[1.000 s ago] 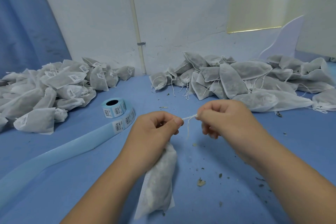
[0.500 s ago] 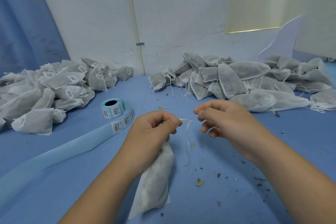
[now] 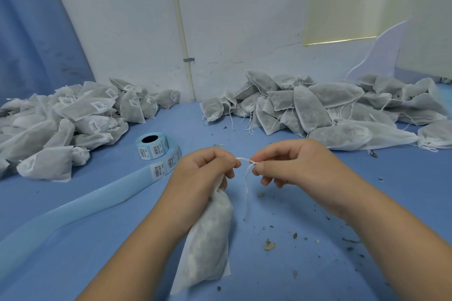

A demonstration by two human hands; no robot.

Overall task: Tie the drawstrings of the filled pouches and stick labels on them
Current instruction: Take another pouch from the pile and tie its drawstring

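A filled white mesh pouch (image 3: 208, 242) hangs down over the blue table, its gathered neck gripped in my left hand (image 3: 203, 171). Its white drawstring (image 3: 247, 176) runs taut from my left thumb and finger to my right hand (image 3: 291, 164), which pinches the string between thumb and forefinger. A loose tail of the string dangles below between the two hands. A roll of blue barcode labels (image 3: 152, 145) stands left of my hands, with its backing strip (image 3: 80, 205) trailing toward the near left.
A heap of labelled pouches (image 3: 68, 120) lies at the left. A larger heap of unlabelled pouches (image 3: 325, 110) with loose strings lies along the wall at the right. Dried herb crumbs (image 3: 269, 244) dot the blue table (image 3: 305, 276) near my right forearm.
My right hand, which had let go of the drawstring and opened half a second ago, has closed on it again and pulled it taut. The pouch stays in my left hand.
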